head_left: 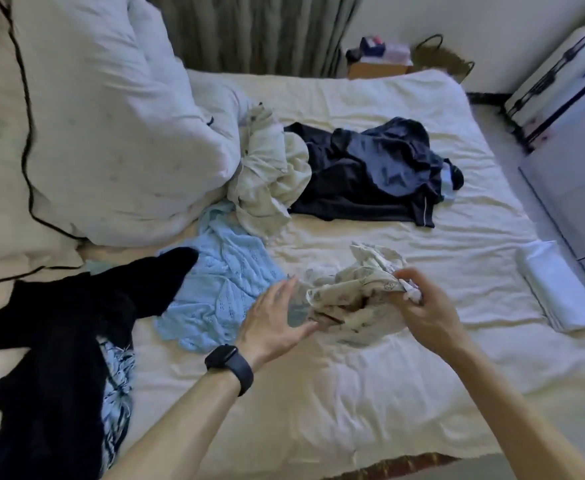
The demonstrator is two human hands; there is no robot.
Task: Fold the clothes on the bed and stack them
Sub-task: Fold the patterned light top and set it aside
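A crumpled cream patterned garment [357, 289] lies on the bed sheet [318, 393] in front of me. My right hand [422, 306] is shut on its right edge. My left hand [277, 317], with a black watch on the wrist, hovers open at the garment's left side, fingers spread. A light blue knit top [222, 282] lies to the left, partly under a black garment [59, 341]. Farther back sit a cream shirt [270, 174] and a navy pile [370, 174]. A folded white piece [557, 285] rests at the bed's right edge.
A large white duvet and pillows [104, 116] fill the left back of the bed. A suitcase [554, 81] and a white cabinet [578, 185] stand right of the bed. Curtains [249, 29] and a small box with items [377, 60] are behind.
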